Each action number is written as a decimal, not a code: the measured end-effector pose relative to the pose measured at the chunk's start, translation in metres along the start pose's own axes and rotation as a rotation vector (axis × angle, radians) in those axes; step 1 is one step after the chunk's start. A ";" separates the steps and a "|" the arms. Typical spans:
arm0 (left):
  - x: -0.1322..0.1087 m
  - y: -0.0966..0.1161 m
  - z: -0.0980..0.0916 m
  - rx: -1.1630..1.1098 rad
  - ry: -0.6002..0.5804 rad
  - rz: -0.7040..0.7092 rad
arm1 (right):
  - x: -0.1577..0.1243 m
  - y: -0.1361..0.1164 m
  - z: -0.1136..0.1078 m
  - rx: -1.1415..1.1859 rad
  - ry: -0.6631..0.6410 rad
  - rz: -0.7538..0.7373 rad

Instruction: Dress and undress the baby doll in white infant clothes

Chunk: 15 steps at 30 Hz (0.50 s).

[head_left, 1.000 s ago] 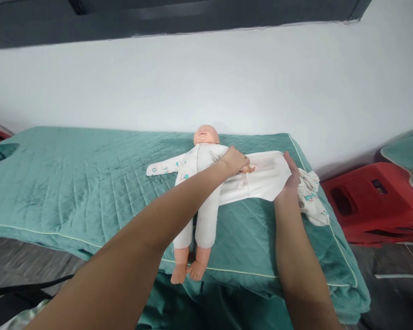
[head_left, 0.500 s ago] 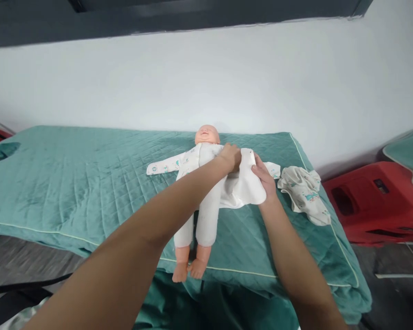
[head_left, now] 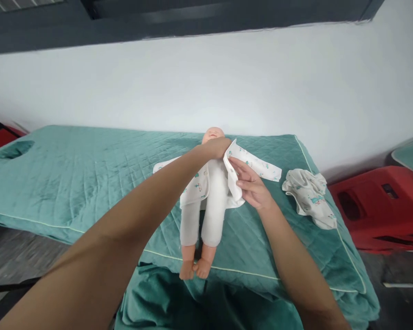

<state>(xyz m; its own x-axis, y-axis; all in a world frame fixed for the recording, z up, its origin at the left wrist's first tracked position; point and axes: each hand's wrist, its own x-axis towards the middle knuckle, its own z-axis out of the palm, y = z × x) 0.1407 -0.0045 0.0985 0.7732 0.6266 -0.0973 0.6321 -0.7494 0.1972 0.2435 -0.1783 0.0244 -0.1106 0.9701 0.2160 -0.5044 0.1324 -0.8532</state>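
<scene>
A baby doll lies on its back on a teal quilted bed, feet over the near edge. It wears white trousers and a white printed jacket that lies open. My left hand is closed at the doll's neck, gripping the jacket's collar. My right hand pinches the right front flap of the jacket and holds it over the doll's chest. The jacket's right sleeve lies spread out on the bed beside my right hand.
A crumpled white printed garment lies on the bed's right end. A red plastic object stands on the floor at right. A face hole opens in the bed's left end. A white wall runs behind.
My right hand has drawn the jacket flap leftward from the bed's right side onto the doll's chest. My left hand has shifted from the doll's right side up to its neck.
</scene>
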 end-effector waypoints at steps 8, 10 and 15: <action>-0.015 -0.002 -0.010 -0.215 0.148 -0.092 | 0.000 0.003 0.006 -0.067 -0.132 0.056; -0.017 0.000 -0.011 -0.180 0.065 -0.068 | -0.002 0.002 0.007 -0.084 -0.153 0.055; -0.024 -0.002 -0.007 -0.101 0.253 -0.151 | -0.007 -0.004 0.009 -0.123 -0.219 0.096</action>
<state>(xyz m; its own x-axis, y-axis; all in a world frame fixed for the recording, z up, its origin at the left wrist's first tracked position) 0.1206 -0.0161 0.1071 0.6260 0.7720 0.1102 0.7208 -0.6267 0.2961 0.2380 -0.1878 0.0303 -0.3427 0.9140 0.2171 -0.3759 0.0784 -0.9233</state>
